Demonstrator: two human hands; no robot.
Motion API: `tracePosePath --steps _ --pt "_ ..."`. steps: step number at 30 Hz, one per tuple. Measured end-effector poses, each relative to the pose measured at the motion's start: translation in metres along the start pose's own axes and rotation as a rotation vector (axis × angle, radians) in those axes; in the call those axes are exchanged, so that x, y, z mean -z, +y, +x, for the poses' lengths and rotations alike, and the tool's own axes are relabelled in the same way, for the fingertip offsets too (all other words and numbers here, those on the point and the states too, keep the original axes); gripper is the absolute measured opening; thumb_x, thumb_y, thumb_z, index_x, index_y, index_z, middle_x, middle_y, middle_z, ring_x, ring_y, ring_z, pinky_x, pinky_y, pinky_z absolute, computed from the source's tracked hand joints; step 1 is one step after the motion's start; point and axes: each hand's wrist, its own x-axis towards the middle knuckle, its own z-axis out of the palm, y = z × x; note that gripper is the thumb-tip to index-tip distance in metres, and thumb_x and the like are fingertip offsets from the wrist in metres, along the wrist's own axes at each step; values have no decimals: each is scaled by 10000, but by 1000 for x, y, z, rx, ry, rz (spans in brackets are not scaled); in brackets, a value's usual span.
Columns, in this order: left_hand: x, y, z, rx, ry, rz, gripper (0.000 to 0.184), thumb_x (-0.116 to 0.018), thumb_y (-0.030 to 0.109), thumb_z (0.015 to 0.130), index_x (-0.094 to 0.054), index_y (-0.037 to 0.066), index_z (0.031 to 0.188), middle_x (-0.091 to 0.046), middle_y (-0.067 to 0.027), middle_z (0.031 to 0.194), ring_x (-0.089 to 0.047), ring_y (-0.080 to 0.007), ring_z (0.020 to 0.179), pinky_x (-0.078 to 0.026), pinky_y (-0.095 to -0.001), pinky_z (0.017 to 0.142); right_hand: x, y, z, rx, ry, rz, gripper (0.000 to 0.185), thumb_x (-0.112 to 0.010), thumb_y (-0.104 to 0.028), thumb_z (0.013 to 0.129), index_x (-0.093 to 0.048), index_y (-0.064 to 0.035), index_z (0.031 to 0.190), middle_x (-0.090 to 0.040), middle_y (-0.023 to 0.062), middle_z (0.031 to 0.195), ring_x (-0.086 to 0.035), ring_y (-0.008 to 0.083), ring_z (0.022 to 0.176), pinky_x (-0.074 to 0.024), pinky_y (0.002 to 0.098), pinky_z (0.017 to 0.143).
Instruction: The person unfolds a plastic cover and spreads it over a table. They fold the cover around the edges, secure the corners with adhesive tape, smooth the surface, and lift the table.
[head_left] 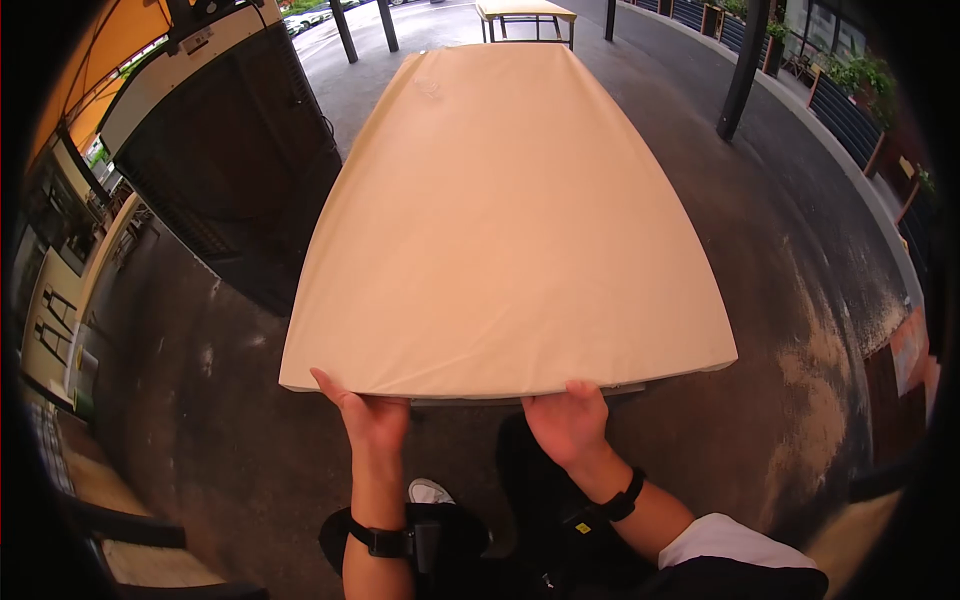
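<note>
A long table covered by a cream tablecloth [510,220] stretches away in front of me. Its cloth folds down over the near edge, with light creases near the front. At the left part of that edge is my left hand [375,422], thumb up against the cloth and fingers tucked underneath, out of sight. My right hand [568,425] grips the same edge right of the middle, its thumb at the rim and its fingers curled below. Whether the fingers hold only cloth or the tabletop too is hidden.
A large dark cabinet [230,150] stands close along the table's left side. Another covered table [527,10] is beyond the far end. Dark posts [745,75] and planters [845,115] line the right. Wooden chairs [150,560] show at the lower left.
</note>
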Motion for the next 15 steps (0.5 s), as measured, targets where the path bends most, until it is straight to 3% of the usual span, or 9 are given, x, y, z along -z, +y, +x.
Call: tracePosePath --steps 6,12,14,15 --pt "-9 -6 3 -47 109 -159 718 -455 655 945 -428 134 1439 -494 -18 1445 -481 -224 1298 -397 -417 1094 -7 5 3 45 53 -131 617 -603 -244 779 -468 -97 1363 -515 32 1375 -435 219 1316 -304 401 1123" --pt "-29 -9 -13 -32 154 -77 773 -395 689 946 -395 112 1460 -460 -50 1473 -448 -264 1325 -338 -449 1132 -14 5 4 83 101 -236 795 -612 -330 714 -387 -115 1447 -433 20 1463 -338 244 1399 -251 457 1157" --pt "-22 -10 -13 -12 183 -37 830 -360 741 921 -349 137 1490 -392 -45 1526 -394 -276 1366 -297 -463 1151 -34 9 4 121 229 -199 564 -598 -295 817 -484 -80 1325 -569 69 1290 -530 222 1206 -436 407 994" --pt "-22 -12 -12 -19 224 -101 770 -416 697 926 -424 128 1444 -477 -75 1453 -468 -269 1303 -355 -448 1105 -31 4 2 61 215 -217 673 -600 -260 748 -443 -94 1380 -521 61 1376 -467 259 1287 -371 457 1067"
